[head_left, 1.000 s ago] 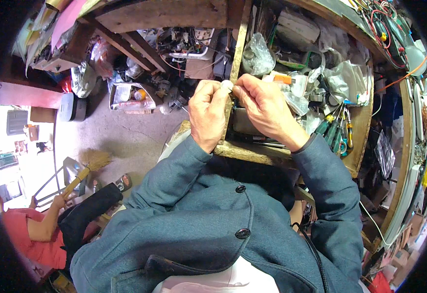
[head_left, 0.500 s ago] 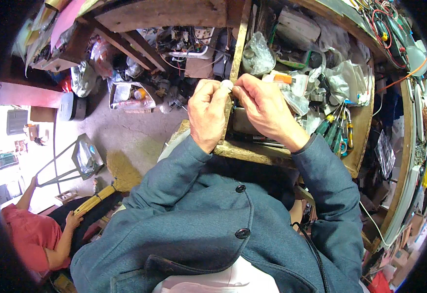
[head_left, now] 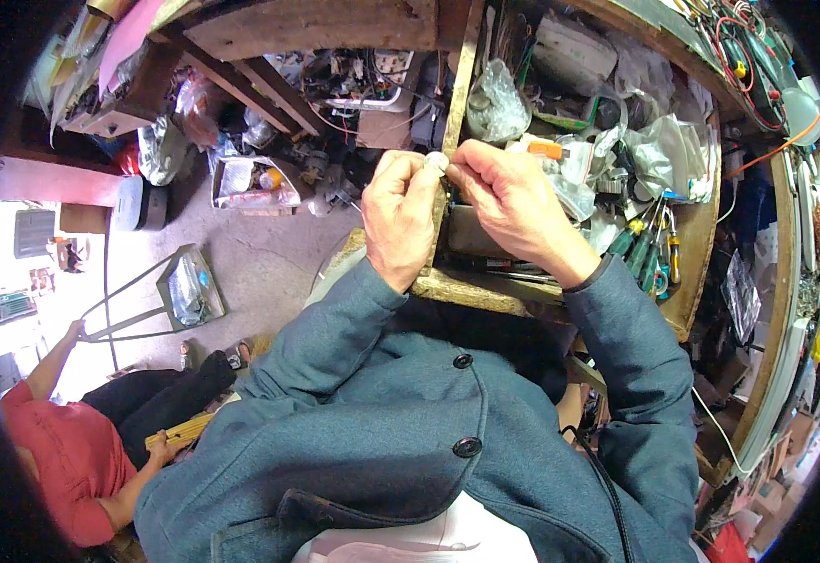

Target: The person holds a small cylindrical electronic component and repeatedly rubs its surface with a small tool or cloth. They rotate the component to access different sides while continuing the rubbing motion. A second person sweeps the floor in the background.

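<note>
My left hand (head_left: 399,211) pinches a small, pale, round object (head_left: 435,162) between thumb and fingers, over the front of a wooden drawer (head_left: 483,286). My right hand (head_left: 508,202) is closed on the same object from the right, its thumb and forefinger at the object's edge. Just beyond my right hand lie a bubble-wrapped bundle (head_left: 498,101), an orange piece (head_left: 544,149) and crumpled plastic bags (head_left: 656,159). Screwdrivers (head_left: 635,242) with green and yellow handles stand at the drawer's right side. The detail of the small object is too small to make out.
At lower left a person in a red shirt (head_left: 72,455) holds a long-handled dustpan (head_left: 189,286) and a yellow broom handle (head_left: 180,432). A cardboard box of items (head_left: 255,202) sits on the floor (head_left: 241,249). Tools and cables (head_left: 738,66) crowd the right-hand bench edge.
The person in red has swung the dustpan rightward along the floor and moved the broom down, mostly out of sight behind my arm. My hands have barely moved.
</note>
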`<state>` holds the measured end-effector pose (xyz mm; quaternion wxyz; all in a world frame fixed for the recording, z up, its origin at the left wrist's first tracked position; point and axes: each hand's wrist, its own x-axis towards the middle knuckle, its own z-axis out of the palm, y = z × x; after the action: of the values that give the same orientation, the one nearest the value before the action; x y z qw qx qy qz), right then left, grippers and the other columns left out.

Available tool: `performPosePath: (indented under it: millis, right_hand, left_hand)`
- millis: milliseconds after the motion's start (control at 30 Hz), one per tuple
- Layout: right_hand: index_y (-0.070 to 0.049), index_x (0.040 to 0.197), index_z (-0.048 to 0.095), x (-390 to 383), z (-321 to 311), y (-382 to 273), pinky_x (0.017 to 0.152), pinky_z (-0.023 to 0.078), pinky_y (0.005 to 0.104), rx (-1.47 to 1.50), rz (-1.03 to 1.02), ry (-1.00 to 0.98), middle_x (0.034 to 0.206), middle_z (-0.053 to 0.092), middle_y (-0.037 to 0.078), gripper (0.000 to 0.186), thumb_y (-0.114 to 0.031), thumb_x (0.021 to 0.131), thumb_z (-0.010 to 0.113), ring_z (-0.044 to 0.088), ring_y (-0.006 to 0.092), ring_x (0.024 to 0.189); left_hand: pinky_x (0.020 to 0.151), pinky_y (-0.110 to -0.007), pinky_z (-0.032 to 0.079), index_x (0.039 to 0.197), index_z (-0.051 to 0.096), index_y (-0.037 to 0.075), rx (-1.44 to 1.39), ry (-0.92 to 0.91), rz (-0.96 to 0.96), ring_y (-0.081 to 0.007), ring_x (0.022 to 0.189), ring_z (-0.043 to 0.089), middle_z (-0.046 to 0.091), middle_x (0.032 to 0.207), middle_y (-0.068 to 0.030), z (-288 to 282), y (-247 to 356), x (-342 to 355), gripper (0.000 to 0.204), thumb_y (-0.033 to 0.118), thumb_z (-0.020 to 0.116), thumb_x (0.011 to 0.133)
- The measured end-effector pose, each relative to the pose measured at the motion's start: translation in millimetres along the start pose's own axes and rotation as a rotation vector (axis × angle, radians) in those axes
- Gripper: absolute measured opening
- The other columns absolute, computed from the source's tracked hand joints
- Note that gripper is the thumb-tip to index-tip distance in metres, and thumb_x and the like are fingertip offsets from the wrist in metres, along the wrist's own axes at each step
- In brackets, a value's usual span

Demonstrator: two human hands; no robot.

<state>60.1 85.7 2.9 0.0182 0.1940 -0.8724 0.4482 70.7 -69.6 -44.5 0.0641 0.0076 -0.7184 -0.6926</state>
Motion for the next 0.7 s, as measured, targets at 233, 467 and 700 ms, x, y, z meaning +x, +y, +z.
performPosePath:
  millis: [233,467,700]
  right_hand:
    - [0.002,0.081,0.055,-2,7,-1,0.057,0.046,0.0446,-0.003,0.112,0.008,0.068,0.057,0.022,0.025,-0.016,0.097,0.061,0.059,0.0405,0.063]
    - [-0.001,0.088,0.059,2,0,10,0.056,0.039,0.0298,0.098,0.076,-0.070,0.064,0.049,0.003,0.019,-0.015,0.100,0.060,0.044,0.0103,0.061]
    - [0.002,0.094,0.066,4,-3,9,0.062,0.048,0.0370,0.178,0.146,-0.089,0.073,0.064,0.018,0.019,-0.017,0.096,0.063,0.063,0.0247,0.065]
  left_hand:
    - [0.071,-0.030,0.046,0.083,0.062,-0.005,0.020,0.005,0.030,-0.0159,0.077,0.056,0.060,0.084,-0.0087,1,2,0,0.021,0.013,0.065,0.095]
    - [0.070,-0.030,0.046,0.083,0.061,-0.005,0.027,-0.001,0.071,-0.0155,0.076,0.056,0.059,0.084,-0.0087,0,-1,1,0.022,0.013,0.065,0.095]
    - [0.070,-0.029,0.046,0.084,0.063,-0.005,0.014,0.000,0.071,-0.0141,0.076,0.056,0.060,0.085,-0.0081,0,1,0,0.020,0.012,0.065,0.095]
